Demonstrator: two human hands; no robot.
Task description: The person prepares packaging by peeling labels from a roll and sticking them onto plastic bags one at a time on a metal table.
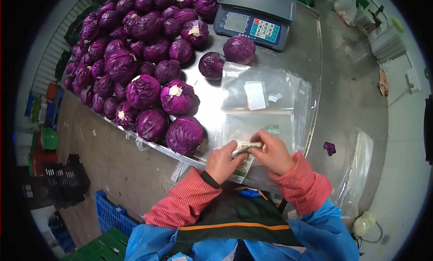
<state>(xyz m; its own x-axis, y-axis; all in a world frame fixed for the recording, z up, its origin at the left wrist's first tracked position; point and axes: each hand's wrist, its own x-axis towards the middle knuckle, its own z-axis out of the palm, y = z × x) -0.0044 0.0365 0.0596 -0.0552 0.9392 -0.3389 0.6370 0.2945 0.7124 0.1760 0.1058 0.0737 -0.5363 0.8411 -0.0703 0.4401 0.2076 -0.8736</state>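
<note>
My left hand (220, 162) is closed around a curled strip of printed labels (246, 146), white with dark print. My right hand (273, 153) pinches the other end of the strip between thumb and fingertips. Below the hands, a printed length with a green patch (242, 169) hangs at the table's front edge. Just beyond lie clear plastic bags (259, 121) in a flat stack. On them rest a white paper slip (255, 95), small white scraps (274, 97) and a small green label (272, 129).
Many red cabbages (143, 91) are piled on the left of the metal table (205, 96). Two more cabbages (239, 49) sit by the digital scale (255, 17) at the back. A purple leaf (329, 148) and plastic film (356, 170) lie at the right. Blue crate (115, 213) stands lower left.
</note>
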